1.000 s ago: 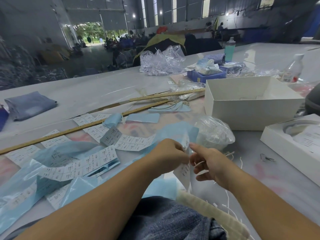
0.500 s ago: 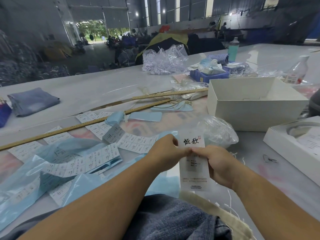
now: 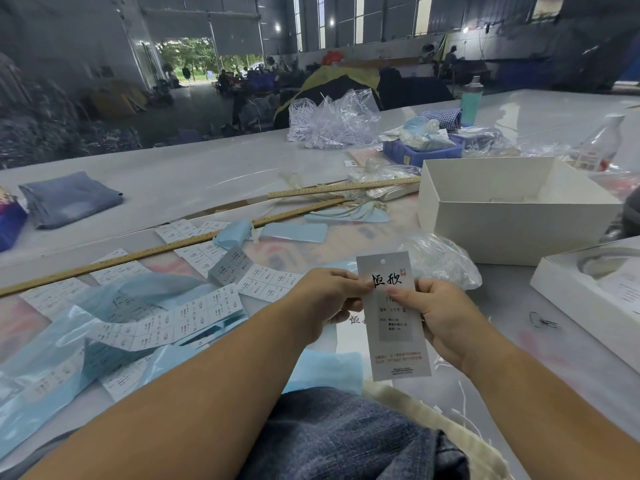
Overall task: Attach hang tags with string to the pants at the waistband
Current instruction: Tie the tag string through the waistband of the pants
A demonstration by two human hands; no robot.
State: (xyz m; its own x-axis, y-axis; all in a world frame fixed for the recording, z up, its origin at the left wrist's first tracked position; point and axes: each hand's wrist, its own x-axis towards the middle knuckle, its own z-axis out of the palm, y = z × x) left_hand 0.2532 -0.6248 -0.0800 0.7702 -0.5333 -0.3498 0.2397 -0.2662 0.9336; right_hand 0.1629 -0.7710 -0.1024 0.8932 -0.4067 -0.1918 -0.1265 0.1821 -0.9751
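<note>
Upright, hang tag hole uppermost.

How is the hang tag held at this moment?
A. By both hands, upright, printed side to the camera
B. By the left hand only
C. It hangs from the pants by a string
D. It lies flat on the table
A: the left hand and right hand both pinch the hang tag, which stands upright with its print showing.

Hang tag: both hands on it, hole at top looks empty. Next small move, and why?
Probably free one hand to pick up a string and thread the hole. The hang tag is held upright, left hand and right hand pinching its edges; its punched hole shows no string. White strings lie loose on the table, and the pants wait just below.
</note>
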